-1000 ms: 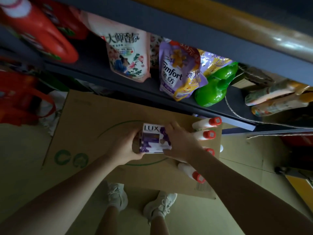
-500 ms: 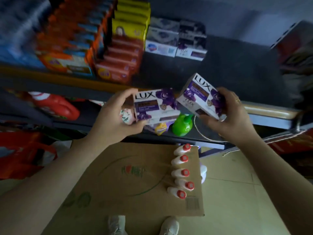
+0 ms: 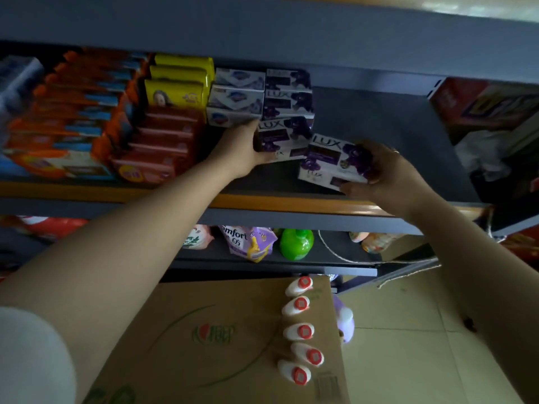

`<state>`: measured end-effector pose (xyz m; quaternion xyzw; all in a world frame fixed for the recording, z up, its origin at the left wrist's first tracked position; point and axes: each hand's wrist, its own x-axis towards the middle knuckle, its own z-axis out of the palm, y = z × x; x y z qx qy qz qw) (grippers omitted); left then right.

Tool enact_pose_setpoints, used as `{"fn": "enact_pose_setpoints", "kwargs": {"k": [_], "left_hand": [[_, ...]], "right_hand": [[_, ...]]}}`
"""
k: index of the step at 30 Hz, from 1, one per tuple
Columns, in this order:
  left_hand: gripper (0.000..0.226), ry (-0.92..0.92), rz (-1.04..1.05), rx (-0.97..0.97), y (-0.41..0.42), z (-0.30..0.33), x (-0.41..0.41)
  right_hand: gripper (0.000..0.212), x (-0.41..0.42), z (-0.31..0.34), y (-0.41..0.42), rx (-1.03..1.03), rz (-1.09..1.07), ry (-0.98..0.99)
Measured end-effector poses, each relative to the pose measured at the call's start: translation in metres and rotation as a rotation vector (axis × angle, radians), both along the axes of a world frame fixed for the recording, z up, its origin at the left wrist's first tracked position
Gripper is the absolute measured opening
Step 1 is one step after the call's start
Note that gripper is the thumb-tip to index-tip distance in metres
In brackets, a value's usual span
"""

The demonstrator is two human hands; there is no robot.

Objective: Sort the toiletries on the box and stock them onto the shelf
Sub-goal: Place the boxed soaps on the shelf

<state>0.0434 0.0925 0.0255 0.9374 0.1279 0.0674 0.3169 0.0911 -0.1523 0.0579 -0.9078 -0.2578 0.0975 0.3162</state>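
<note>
My left hand (image 3: pixel 240 148) grips a purple Lux soap box (image 3: pixel 281 138) and holds it on the shelf (image 3: pixel 291 205), against the front of a row of matching Lux boxes (image 3: pixel 287 96). Just right of it, my right hand (image 3: pixel 385 173) holds a second Lux soap box (image 3: pixel 335 161), tilted, low over the shelf surface. Below, the cardboard box (image 3: pixel 204 339) carries several white tubes with red caps (image 3: pixel 300 330) lined up along its right side.
Left of the Lux row stand white soap boxes (image 3: pixel 236 97), yellow packs (image 3: pixel 178 83), red packs (image 3: pixel 157 144) and orange packs (image 3: pixel 64 118). A dark gap lies right of the Lux row. The lower shelf holds a Comfort pouch (image 3: pixel 248 240) and green bottle (image 3: pixel 296 243).
Both hands rose from in front of the shelf edge into the shelf. The left soap box now sits against the Lux row; the right box came down close beside it.
</note>
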Motion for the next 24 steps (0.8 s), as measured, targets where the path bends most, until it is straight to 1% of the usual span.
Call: {"fn": "enact_pose_setpoints", "kwargs": {"k": [2, 5, 7, 9, 10, 13, 14, 15, 18, 20, 21, 22, 24], "left_hand": [[0.061, -0.07, -0.004, 0.014, -0.003, 0.0, 0.006], [0.057, -0.081, 0.011, -0.061, -0.005, -0.002, 0.012], [0.048, -0.091, 0.021, -0.061, -0.004, -0.005, 0.011], [0.039, -0.069, 0.013, -0.012, -0.001, -0.008, 0.009], [0.038, -0.051, -0.003, -0.001, 0.001, -0.009, 0.006], [0.043, -0.039, -0.066, 0.061, 0.006, -0.005, -0.01], [0.045, -0.075, -0.077, 0.1, 0.006, 0.0, -0.019], [0.046, -0.122, -0.085, 0.155, 0.008, 0.006, -0.03], [0.049, -0.218, -0.147, 0.41, 0.023, 0.017, -0.07], [0.045, -0.197, -0.158, 0.534, 0.039, 0.019, -0.096], [0.044, -0.168, -0.149, 0.567, 0.047, 0.018, -0.106], [0.045, -0.136, -0.137, 0.567, 0.056, 0.018, -0.115], [0.05, -0.062, -0.109, 0.447, 0.07, 0.02, -0.125]], "right_hand": [[0.081, 0.009, -0.003, 0.007, -0.049, 0.055, 0.024], [0.083, 0.014, -0.008, 0.023, -0.032, 0.119, 0.087], [0.082, 0.013, -0.014, 0.034, -0.041, 0.131, 0.058], [0.084, 0.012, -0.02, 0.047, -0.053, 0.115, 0.004], [0.085, 0.012, -0.022, 0.052, -0.064, 0.114, -0.009], [0.085, 0.011, -0.027, 0.065, -0.096, 0.129, -0.011], [0.085, 0.011, -0.029, 0.067, -0.089, 0.12, 0.004], [0.084, 0.01, -0.03, 0.069, -0.076, 0.11, 0.015], [0.083, 0.008, -0.03, 0.07, -0.068, 0.085, 0.035], [0.086, 0.006, -0.027, 0.072, -0.085, 0.069, 0.041], [0.09, 0.003, -0.024, 0.073, -0.1, 0.058, 0.031], [0.094, -0.001, -0.023, 0.075, -0.123, 0.048, 0.02], [0.098, -0.01, -0.02, 0.081, -0.176, 0.018, 0.003]]}}
